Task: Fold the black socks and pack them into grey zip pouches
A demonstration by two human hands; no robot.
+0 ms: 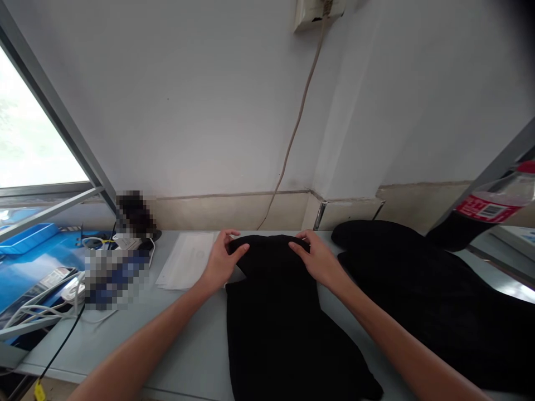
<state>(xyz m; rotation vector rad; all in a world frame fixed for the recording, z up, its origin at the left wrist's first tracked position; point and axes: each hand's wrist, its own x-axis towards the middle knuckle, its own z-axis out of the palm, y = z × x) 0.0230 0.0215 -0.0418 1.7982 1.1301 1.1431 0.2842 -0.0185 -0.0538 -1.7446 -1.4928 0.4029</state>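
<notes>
A black piece of clothing-like fabric (278, 328) lies over the grey table in front of me, its lower end running out of view. My left hand (222, 259) grips its far left corner, thumb on top and fingers curled behind the edge. At the far right corner, my right hand (314, 257) pinches the same edge in the same way. Between the two hands the far edge is raised slightly and fairly straight. The fingers behind the fabric are partly hidden. Just left of my left hand are flat, whitish translucent plastic bags (186, 260).
More black fabric (422, 278) is spread on the right, close to my right forearm. A cola bottle (487, 209) tilts beside it. On the left are tangled white cables (45, 312) and a blue tray (29, 238). A cord (298, 120) hangs down the wall.
</notes>
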